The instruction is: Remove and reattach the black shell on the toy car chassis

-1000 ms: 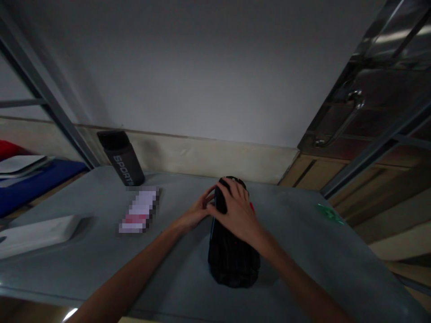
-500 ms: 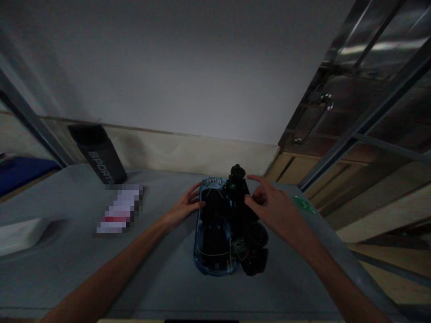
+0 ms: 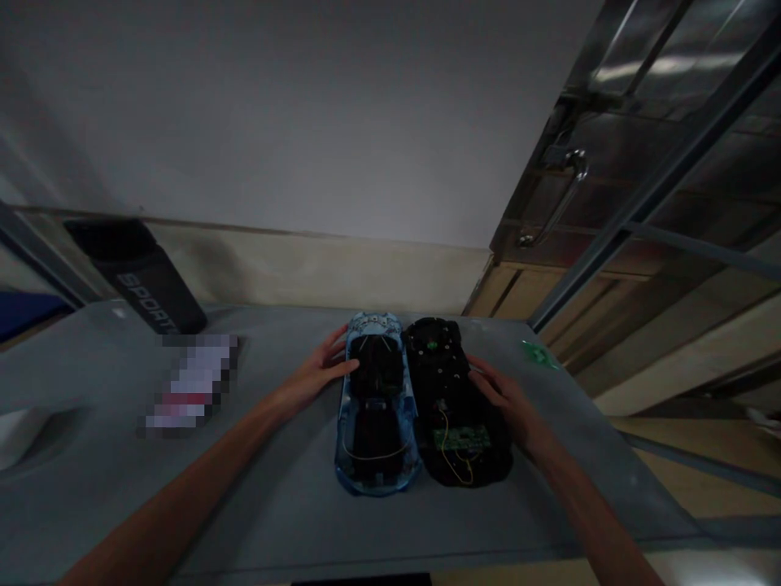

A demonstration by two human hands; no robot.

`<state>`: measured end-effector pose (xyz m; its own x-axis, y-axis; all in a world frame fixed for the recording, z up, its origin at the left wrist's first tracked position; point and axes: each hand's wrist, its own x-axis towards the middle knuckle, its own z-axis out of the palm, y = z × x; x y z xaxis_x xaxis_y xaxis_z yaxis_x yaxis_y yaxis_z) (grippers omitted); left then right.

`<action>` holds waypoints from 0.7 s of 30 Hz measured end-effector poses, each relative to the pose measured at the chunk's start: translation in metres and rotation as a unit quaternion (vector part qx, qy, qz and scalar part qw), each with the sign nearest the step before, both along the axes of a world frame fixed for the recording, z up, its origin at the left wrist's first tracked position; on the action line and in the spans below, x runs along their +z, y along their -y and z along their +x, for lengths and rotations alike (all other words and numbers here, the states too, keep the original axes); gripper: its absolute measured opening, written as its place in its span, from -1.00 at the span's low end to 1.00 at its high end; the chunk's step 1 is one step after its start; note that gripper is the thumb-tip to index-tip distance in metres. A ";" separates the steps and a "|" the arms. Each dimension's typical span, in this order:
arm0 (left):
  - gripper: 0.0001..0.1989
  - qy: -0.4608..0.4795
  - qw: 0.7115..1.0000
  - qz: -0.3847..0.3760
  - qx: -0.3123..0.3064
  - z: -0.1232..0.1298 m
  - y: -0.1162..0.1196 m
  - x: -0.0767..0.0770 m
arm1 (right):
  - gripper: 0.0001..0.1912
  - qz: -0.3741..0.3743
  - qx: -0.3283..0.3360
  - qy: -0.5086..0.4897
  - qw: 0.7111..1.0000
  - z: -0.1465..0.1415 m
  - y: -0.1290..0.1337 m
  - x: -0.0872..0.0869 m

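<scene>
A blue toy car body shell (image 3: 377,407) lies hollow side up on the grey table (image 3: 274,521). Right beside it sits the black chassis (image 3: 451,399), flat, with a green circuit board (image 3: 462,439) and a yellow wire showing on it. My left hand (image 3: 323,366) rests against the shell's left edge, thumb over the rim and fingers around the side. At the chassis's right edge is my right hand (image 3: 497,399), its thumb and fingers touching the side.
A dark bottle (image 3: 150,281) marked SPORT leans near the wall at the left, with a blurred flat object (image 3: 192,378) in front. A white object (image 3: 21,435) lies far left. Something green in clear wrapping (image 3: 540,354) is at the right.
The chassis, tilted against the shell before, now lies flat next to it with its circuit board showing. My right hand has moved down along its side. The camera view has shifted a little.
</scene>
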<state>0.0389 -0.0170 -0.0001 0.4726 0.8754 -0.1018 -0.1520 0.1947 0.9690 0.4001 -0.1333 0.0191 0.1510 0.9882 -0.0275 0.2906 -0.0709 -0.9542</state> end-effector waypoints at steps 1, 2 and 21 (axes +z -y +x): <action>0.09 -0.004 1.000 0.001 -0.001 0.000 0.000 -0.001 | -0.36 0.001 -0.003 -0.007 1.000 0.001 -0.001 -0.004; 0.09 -0.007 1.000 0.002 0.000 -0.001 -0.001 -0.001 | -0.35 0.002 -0.006 -0.015 1.000 0.003 -0.001 -0.008; 0.02 0.004 1.000 0.002 -0.001 -0.002 0.001 0.003 | -0.21 -0.091 -0.038 -0.145 0.985 0.001 0.006 -0.033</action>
<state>0.0374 -0.0178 0.0026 0.4753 0.8747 -0.0950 -0.1592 0.1917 0.9685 0.4011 -0.1393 -0.0142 0.1845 0.9492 -0.2550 -0.0046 -0.2586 -0.9660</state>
